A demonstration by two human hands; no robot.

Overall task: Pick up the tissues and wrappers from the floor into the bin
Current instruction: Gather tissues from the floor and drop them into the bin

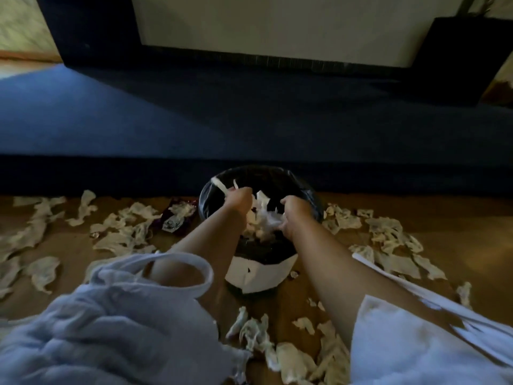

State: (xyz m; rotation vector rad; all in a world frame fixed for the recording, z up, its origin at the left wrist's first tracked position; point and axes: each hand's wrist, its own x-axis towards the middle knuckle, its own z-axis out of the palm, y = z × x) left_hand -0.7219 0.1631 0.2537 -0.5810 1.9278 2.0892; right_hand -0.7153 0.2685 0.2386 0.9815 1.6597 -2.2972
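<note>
Wrapper (177, 219) beside bin (256, 276), print perhaps unreadable.

one bin (258, 276), two hands (240, 201), many tissues (394, 240)

We see everything through a single wide-angle camera worn on the head, looking forward and steeply down. Our own forearms reach away from the lens, so the view sits close above the bin (259, 270) and the wooden floor (458, 245) around it. Farther off, toward the top of the frame, the dark blue carpet (194, 120) recedes to the wall (277, 20). Straight lines bow near the edges.
</note>
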